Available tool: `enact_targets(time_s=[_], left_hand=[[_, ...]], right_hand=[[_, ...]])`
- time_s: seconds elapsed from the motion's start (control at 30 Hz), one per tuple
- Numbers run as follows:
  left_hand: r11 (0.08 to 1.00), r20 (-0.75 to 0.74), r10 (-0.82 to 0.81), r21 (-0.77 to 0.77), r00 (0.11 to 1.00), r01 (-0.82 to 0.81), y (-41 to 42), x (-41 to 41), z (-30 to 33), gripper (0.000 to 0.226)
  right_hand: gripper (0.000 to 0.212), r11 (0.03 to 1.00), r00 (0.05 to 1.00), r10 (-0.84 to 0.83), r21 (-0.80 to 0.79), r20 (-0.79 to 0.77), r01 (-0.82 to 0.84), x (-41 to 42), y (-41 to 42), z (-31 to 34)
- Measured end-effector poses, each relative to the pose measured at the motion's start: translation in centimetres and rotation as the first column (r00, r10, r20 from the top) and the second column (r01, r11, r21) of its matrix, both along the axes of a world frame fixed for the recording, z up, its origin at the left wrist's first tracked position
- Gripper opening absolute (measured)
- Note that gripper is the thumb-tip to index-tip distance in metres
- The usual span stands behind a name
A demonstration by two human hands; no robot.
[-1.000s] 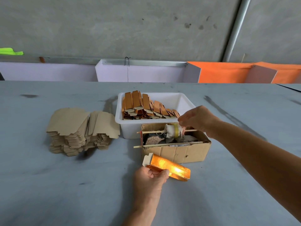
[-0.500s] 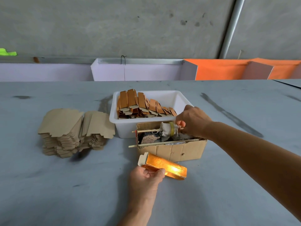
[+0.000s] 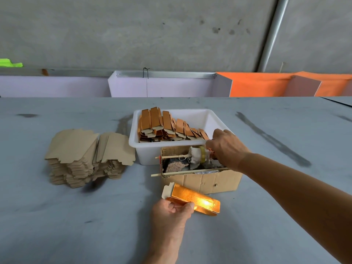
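- Left grip clamps the left end of the shiny orange-gold foil carton, which lies just in front of the brown cardboard box.
- Right grip curls over the white roll inside that box; whether it holds the roll cannot be told.

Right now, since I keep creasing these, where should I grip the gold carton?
Take the gold carton at its left end, just behind the white flap, coming from the near side with thumb on top, as the left hand does. It lies flat and long, so an end pinch leaves the rest free.
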State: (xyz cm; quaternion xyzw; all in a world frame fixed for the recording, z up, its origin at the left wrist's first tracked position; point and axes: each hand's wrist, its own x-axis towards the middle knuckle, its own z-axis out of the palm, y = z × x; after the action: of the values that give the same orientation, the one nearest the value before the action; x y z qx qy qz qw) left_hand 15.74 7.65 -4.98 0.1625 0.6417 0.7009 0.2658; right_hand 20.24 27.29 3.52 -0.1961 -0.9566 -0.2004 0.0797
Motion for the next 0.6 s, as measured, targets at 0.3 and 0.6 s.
enact_targets(time_s=[0.3,0.6], left_hand=[[1.000,0.019,0.006,-0.007,1.000,-0.006,-0.04,-0.01,0.28,0.015],[1.000,0.002,0.013,-0.019,1.000,-0.013,-0.12,-0.03,0.39,0.016]], right_hand=[[0.031,0.995,0.996,0.054,0.083,0.068,-0.060,0.22,0.60,-0.05],[0.026,0.995,0.999,0.036,0.092,0.028,-0.039,-0.11,0.28,-0.39]])
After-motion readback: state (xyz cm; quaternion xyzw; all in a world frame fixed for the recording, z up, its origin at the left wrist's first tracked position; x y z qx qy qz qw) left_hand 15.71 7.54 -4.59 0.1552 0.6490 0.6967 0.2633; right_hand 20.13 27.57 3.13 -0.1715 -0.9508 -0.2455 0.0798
